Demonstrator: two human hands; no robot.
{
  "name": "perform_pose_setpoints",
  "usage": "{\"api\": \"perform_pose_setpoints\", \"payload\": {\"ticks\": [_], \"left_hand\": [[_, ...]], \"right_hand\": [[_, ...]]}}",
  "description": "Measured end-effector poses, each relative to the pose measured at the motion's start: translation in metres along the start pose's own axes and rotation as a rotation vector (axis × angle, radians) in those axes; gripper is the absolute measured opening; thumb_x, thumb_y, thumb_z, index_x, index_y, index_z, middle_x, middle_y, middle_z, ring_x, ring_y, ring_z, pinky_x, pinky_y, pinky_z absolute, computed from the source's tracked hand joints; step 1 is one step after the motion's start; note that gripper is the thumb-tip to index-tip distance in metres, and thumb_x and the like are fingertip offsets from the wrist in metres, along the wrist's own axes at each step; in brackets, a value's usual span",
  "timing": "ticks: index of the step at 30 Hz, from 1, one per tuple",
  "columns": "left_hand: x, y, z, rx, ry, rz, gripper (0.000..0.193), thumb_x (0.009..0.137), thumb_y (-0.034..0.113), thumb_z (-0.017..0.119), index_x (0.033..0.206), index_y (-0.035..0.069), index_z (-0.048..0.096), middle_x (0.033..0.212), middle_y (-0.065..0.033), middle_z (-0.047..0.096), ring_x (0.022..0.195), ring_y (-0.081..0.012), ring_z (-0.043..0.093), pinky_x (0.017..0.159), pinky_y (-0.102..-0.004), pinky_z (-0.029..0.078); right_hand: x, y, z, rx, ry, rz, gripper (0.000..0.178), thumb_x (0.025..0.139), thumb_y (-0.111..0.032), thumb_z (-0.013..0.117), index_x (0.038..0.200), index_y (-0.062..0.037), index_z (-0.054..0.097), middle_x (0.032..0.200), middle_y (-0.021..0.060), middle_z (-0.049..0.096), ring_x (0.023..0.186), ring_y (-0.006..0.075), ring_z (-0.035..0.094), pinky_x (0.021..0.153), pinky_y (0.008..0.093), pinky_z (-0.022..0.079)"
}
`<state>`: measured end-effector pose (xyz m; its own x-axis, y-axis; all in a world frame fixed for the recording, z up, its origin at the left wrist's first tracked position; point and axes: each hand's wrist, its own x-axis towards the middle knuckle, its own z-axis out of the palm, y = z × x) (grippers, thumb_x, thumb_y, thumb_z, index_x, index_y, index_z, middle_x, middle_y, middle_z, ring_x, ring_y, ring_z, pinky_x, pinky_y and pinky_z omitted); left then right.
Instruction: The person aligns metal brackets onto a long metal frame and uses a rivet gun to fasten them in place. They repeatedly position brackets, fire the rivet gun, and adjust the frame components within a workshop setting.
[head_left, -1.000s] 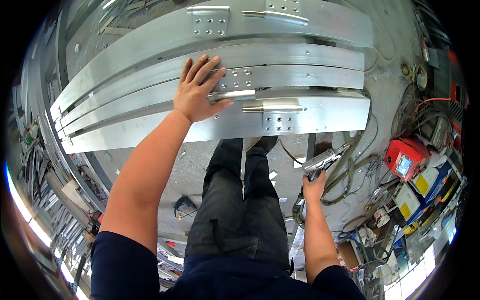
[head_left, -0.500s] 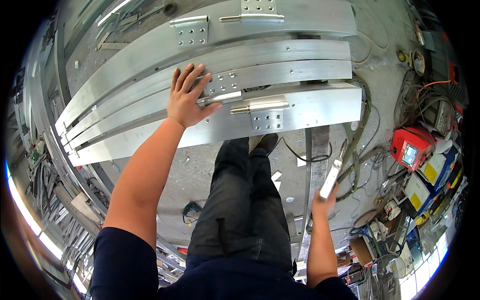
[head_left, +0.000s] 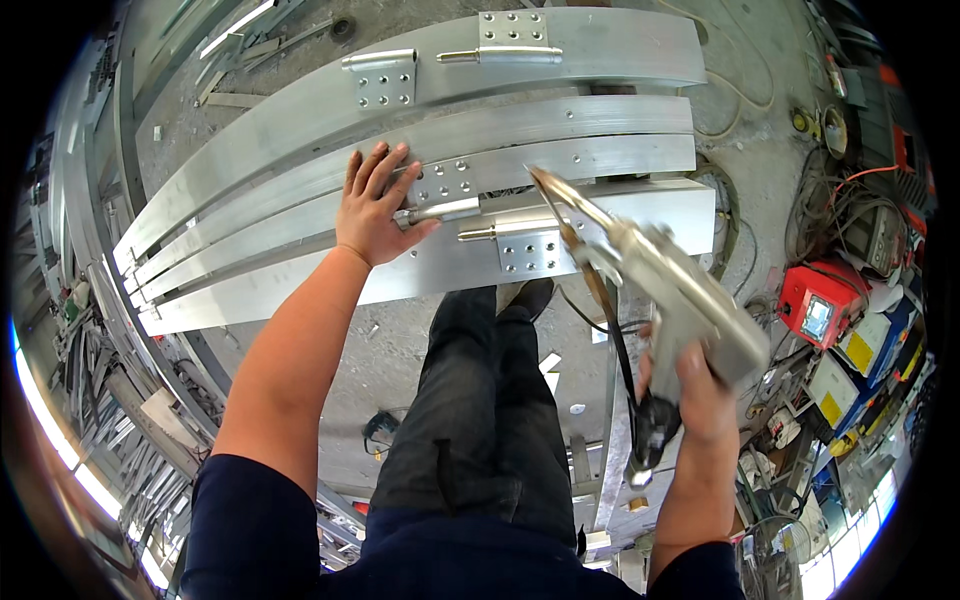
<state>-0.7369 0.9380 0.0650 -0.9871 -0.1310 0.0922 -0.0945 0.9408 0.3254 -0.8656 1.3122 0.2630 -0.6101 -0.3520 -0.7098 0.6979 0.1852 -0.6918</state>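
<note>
Hinge half (head_left: 443, 183) beside the left hand (head_left: 376, 207), pistol-grip tool (head_left: 695, 300) in the right (head_left: 702, 400)

The left fingers spread flat over the bars, grasping nothing visibly; the right fingers wrap the tool's handle. Good work here probably means a steady left palm, well clear of the nose (head_left: 585, 204), and the tool held square. Whether the nose touches metal is unclear. Counted: one tool, four hinge halves, four aluminium bars (head_left: 620, 50), one red machine (head_left: 822, 300).

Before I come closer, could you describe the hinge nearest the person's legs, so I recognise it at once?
Among the long silver bars, take the one nearest the trousers. Right of the left hand sits the hinge, pin pointing left; no other hinge plate lies on that bar.
</note>
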Motion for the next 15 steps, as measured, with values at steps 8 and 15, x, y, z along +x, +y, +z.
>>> {"api": "perform_pose_setpoints", "payload": {"ticks": [8,15], "left_hand": [[-0.001,0.0,-0.002,0.0,0.006,0.014,0.076,0.068,0.047,0.085,0.133,0.013,0.064,0.149,-0.0079,0.051,0.142,-0.0348,0.041,0.121,-0.0555,0.025],[-0.002,0.0,-0.002,-0.016,0.015,0.002,0.074,0.068,0.047,0.085,0.131,0.013,0.065,0.148,-0.0075,0.052,0.142,-0.0344,0.042,0.122,-0.0549,0.025]], "right_hand": [[0.071,0.007,0.03,-0.071,-0.12,0.075,0.053,0.094,-0.043,0.072,0.123,-0.0018,0.059,0.094,0.0083,0.065,0.064,0.0144,0.062,0.052,0.03,0.051],[0.086,0.015,0.042,-0.13,-0.079,0.111,0.052,0.093,-0.048,0.071,0.111,0.0002,0.062,0.088,0.0088,0.064,0.061,0.0154,0.063,0.05,0.0298,0.052]]}}
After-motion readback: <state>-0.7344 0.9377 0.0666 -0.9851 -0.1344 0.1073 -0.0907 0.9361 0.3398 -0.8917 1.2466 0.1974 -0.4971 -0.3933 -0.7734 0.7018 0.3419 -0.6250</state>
